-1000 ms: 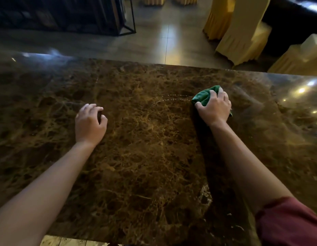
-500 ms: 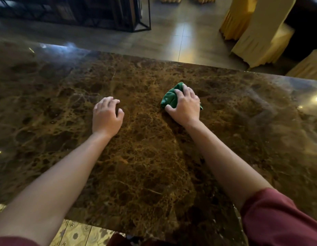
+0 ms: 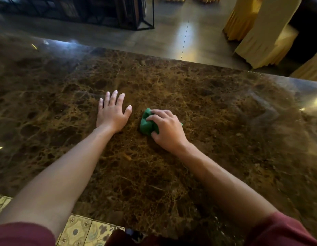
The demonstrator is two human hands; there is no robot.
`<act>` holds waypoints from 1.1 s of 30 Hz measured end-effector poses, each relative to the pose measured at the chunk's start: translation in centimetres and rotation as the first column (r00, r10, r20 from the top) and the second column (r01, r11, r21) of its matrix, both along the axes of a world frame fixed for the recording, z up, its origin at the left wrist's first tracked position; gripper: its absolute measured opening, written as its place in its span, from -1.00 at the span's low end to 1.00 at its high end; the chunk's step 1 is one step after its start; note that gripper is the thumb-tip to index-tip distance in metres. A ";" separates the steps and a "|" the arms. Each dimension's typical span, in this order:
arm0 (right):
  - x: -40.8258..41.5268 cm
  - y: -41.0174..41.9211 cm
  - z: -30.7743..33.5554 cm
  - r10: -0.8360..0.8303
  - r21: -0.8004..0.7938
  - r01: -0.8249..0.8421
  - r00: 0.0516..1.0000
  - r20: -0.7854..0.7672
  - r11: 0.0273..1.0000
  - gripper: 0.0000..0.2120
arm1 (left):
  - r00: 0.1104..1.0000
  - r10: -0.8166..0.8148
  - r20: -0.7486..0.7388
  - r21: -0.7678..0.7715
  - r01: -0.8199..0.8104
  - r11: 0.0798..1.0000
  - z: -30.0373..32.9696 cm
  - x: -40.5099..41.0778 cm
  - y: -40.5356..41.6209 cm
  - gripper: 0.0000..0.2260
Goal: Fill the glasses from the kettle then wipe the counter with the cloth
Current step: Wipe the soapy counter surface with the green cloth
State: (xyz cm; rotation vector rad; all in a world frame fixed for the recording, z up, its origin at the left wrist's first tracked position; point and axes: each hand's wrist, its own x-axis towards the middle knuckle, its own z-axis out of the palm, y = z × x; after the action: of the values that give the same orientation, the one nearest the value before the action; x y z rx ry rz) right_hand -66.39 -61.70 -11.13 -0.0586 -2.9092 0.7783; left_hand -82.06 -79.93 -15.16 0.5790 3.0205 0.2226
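A bunched green cloth (image 3: 146, 124) lies on the brown marble counter (image 3: 225, 121), near its middle. My right hand (image 3: 167, 130) grips the cloth from the right, fingers curled over its top and pressing it to the stone. My left hand (image 3: 113, 112) rests flat on the counter just left of the cloth, fingers straight and spread, holding nothing. No kettle or glasses are in view.
Beyond the counter's far edge lies a tiled floor with yellow-covered chairs (image 3: 264, 32) at the back right and a dark metal-framed rack (image 3: 104, 13) at the back left. Patterned floor tiles (image 3: 79, 231) show below the counter's near edge.
My right hand has dragged the cloth left and toward me across the counter. My left hand's fingers have gone from curled to flat and spread.
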 end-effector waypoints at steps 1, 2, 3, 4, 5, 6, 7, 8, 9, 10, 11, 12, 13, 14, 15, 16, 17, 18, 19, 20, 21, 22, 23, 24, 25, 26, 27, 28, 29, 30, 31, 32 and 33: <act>0.7 -0.3 0.4 0.018 -0.034 -0.018 1.000 0.009 0.999 -0.56 | 1.000 -0.004 -0.011 0.011 0.004 1.000 -0.1 0.0 0.0 -0.39; 1.5 -0.4 0.9 0.030 -0.090 -0.027 0.999 0.029 0.996 -0.58 | 1.000 -0.010 -0.019 0.027 0.011 1.000 -0.2 0.0 -0.1 -0.39; 2.2 -0.4 1.4 0.034 -0.171 -0.023 0.998 0.058 0.985 -0.60 | 1.000 -0.014 -0.025 0.048 0.016 0.999 -0.3 -0.1 -0.1 -0.40; 3.0 -0.4 2.1 0.030 -0.268 -0.003 0.995 0.098 0.963 -0.62 | 0.999 -0.015 -0.030 0.076 0.017 0.997 -0.4 -0.1 -0.2 -0.42; 3.8 -0.2 2.7 0.026 -0.365 0.028 0.990 0.140 0.930 -0.64 | 0.999 -0.012 -0.039 0.114 0.016 0.993 -0.4 -0.1 -0.3 -0.44; 4.6 0.1 3.3 0.020 -0.447 0.062 0.984 0.175 0.892 -0.66 | 0.998 -0.009 -0.058 0.160 0.019 0.987 -0.4 0.0 -0.4 -0.48; 5.3 0.4 3.9 0.008 -0.508 0.095 0.980 0.197 0.856 -0.67 | 0.996 -0.016 -0.092 0.204 0.034 0.978 -0.2 0.3 -0.6 -0.53; 6.0 0.7 4.4 -0.010 -0.557 0.126 0.978 0.207 0.821 -0.68 | 0.991 -0.035 -0.130 0.245 0.066 0.967 0.0 0.7 -0.7 -0.59; 6.7 1.1 4.8 -0.031 -0.603 0.153 0.978 0.208 0.783 -0.69 | 0.985 -0.071 -0.157 0.289 0.115 0.950 0.5 1.3 -0.6 -0.64; 7.3 1.4 5.2 -0.058 -0.647 0.181 0.977 0.207 0.741 -0.69 | 0.979 -0.126 -0.159 0.339 0.174 0.924 1.0 2.0 -0.5 -0.68; 7.9 1.8 5.6 -0.090 -0.684 0.209 0.975 0.205 0.699 -0.70 | 0.970 -0.199 -0.136 0.392 0.237 0.889 1.8 2.9 -0.3 -0.72; 8.4 2.0 6.0 -0.127 -0.717 0.238 0.970 0.207 0.655 -0.71 | 0.957 -0.273 -0.101 0.437 0.289 0.852 2.7 4.1 0.1 -0.75; 8.9 2.3 6.4 -0.162 -0.751 0.267 0.964 0.212 0.604 -0.72 | 0.941 -0.334 -0.057 0.475 0.320 0.819 3.8 5.4 0.4 -0.78; 9.5 2.3 6.7 -0.193 -0.789 0.295 0.955 0.225 0.539 -0.73 | 0.926 -0.377 0.008 0.528 0.317 0.788 4.9 6.9 0.7 -0.79; 10.2 2.3 6.9 -0.218 -0.823 0.309 0.949 0.230 0.477 -0.74 | 0.904 -0.413 0.107 0.603 0.271 0.750 6.0 8.4 1.0 -0.77; 10.9 2.3 7.2 -0.248 -0.846 0.306 0.945 0.214 0.437 -0.74 | 0.863 -0.456 0.216 0.689 0.196 0.697 7.0 10.1 1.3 -0.73; 11.7 2.1 7.3 -0.280 -0.858 0.287 0.943 0.177 0.426 -0.73 | 0.808 -0.506 0.302 0.764 0.112 0.635 8.0 11.7 1.6 -0.66; 12.5 1.8 7.3 -0.311 -0.868 0.263 0.941 0.135 0.420 -0.71 | 0.754 -0.549 0.362 0.814 0.032 0.580 8.7 13.2 1.9 -0.60; 13.4 1.3 7.2 -0.341 -0.878 0.244 0.935 0.099 0.413 -0.69 | 0.705 -0.582 0.405 0.837 -0.029 0.547 9.2 14.5 2.2 -0.54; 14.2 0.8 7.2 -0.373 -0.886 0.234 0.925 0.076 0.400 -0.68 | 0.658 -0.613 0.439 0.842 -0.063 0.535 9.6 15.7 2.5 -0.50; 15.0 0.1 7.1 -0.406 -0.892 0.227 0.912 0.055 0.391 -0.67 | 0.612 -0.639 0.466 0.839 -0.077 0.539 9.8 16.6 2.7 -0.47; 15.8 -0.7 7.1 -0.433 -0.899 0.218 0.901 0.035 0.381 -0.66 | 0.568 -0.663 0.488 0.837 -0.088 0.541 9.9 17.5 2.9 -0.47; 16.5 -1.6 7.0 -0.458 -0.904 0.208 0.889 0.016 0.373 -0.66 | 0.525 -0.683 0.507 0.837 -0.111 0.536 10.0 18.3 3.1 -0.48; 17.1 -2.4 7.0 -0.483 -0.914 0.197 0.875 0.001 0.356 -0.67 | 0.484 -0.701 0.525 0.837 -0.143 0.528 10.0 19.0 3.3 -0.50; 17.9 -3.3 7.0 -0.506 -0.925 0.184 0.862 -0.010 0.332 -0.70 | 0.447 -0.716 0.537 0.836 -0.169 0.522 10.3 19.6 3.3 -0.50; 18.6 -4.1 7.1 -0.529 -0.940 0.167 0.848 -0.015 0.296 -0.72 | 0.419 -0.727 0.544 0.835 -0.183 0.520 10.5 20.3 3.3 -0.49; 19.4 -5.0 7.2 -0.550 -0.953 0.148 0.835 -0.023 0.265 -0.74 | 0.395 -0.738 0.548 0.834 -0.189 0.518 10.8 20.9 3.1 -0.50; 20.2 -5.9 7.3 -0.572 -0.960 0.135 0.820 -0.031 0.245 -0.74 | 0.368 -0.752 0.547 0.836 -0.194 0.513 10.9 21.5 2.8 -0.51; 21.0 -6.7 7.4 -0.597 -0.963 0.134 0.802 -0.033 0.233 -0.74 | 0.340 -0.764 0.548 0.836 -0.214 0.505 11.1 22.2 2.5 -0.54; 21.8 -7.4 7.5 -0.626 -0.967 0.139 0.779 -0.028 0.215 -0.70 | 0.320 -0.772 0.550 0.835 -0.236 0.497 11.1 22.9 2.1 -0.57; 22.6 -8.1 7.5 -0.657 -0.970 0.147 0.754 -0.016 0.193 -0.66 | 0.306 -0.771 0.558 0.829 -0.255 0.498 11.1 23.5 1.8 -0.59; 23.3 -8.7 7.7 -0.684 -0.970 0.161 0.729 -0.009 0.183 -0.65 | 0.288 -0.773 0.565 0.823 -0.256 0.506 11.1 24.2 1.5 -0.58; 24.1 -9.3 7.7 -0.714 -0.954 0.203 0.700 -0.016 0.220 -0.67 | 0.253 -0.778 0.575 0.815 -0.260 0.518 11.1 24.8 1.3 -0.55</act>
State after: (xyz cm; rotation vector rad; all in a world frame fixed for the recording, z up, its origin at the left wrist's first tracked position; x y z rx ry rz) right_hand -42.24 -71.04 -3.43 -0.7421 -1.4456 1.8201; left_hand -57.22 -78.66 -4.06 0.6921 1.3257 1.4166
